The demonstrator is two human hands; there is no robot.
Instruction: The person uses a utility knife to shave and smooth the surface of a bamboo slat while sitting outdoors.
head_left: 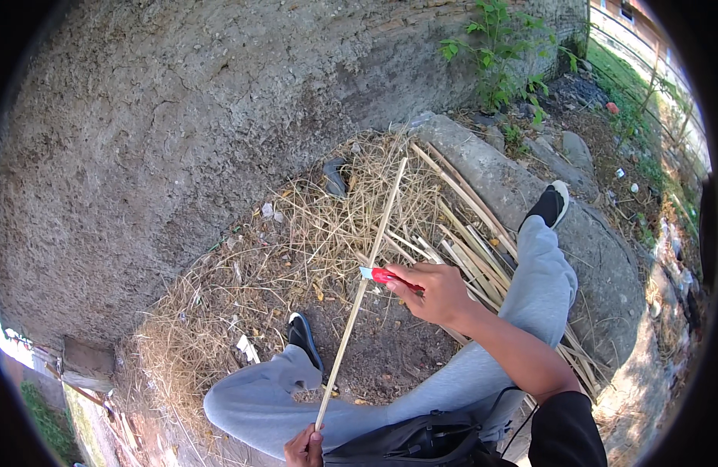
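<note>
A long, thin pale strip, apparently bamboo (345,342), slants up and away from my lap. Its near end is gripped in my left hand (303,447), low in the view. My right hand (437,292) is closed around a red utility knife (384,275). The short blade (366,272) touches or lies right by the strip around its middle; the exact contact is too small to tell. To the right of the strip, several more cut strips (483,261) lie in a loose bundle beside my leg.
Dry straw-like shavings (359,183) cover the ground ahead. A rough grey wall (180,117) rises at the left and far side. Large flat rocks (483,159) lie at the right, near a green plant (499,54). A black bag (413,440) rests on my lap.
</note>
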